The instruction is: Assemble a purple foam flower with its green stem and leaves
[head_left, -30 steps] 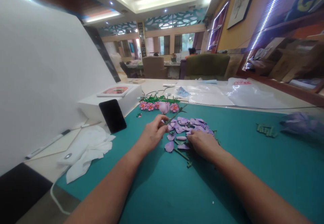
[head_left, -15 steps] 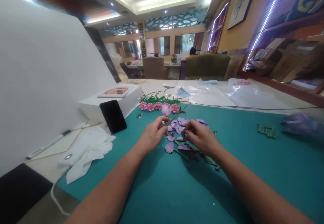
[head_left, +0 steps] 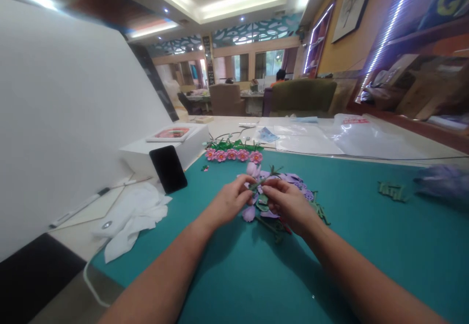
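My left hand [head_left: 234, 198] is closed in a pinch on the green stem [head_left: 273, 171] of an artificial flower, which slants up to the right. A pale lilac bud [head_left: 252, 169] shows just beyond my left fingertips. Close against it, my right hand [head_left: 289, 201] is also pinched, its fingertips at the stem; a small green leaf [head_left: 263, 201] shows under them, partly hidden. Below both hands lie loose purple petals [head_left: 249, 213], green stem pieces [head_left: 269, 226] and a purple lacy piece [head_left: 308, 195].
Pink flowers [head_left: 231, 154] stand in a row at the green mat's [head_left: 220, 275] far edge. A black phone [head_left: 168, 168] leans against a white box [head_left: 164, 143]. White tissue [head_left: 128, 228] lies left. Green pieces [head_left: 392, 191] and a purple bundle [head_left: 441, 184] lie right.
My right hand has moved up and left, bringing its fingertips against the stem beside my left hand. My left hand keeps its pinch. The view has shifted slightly.
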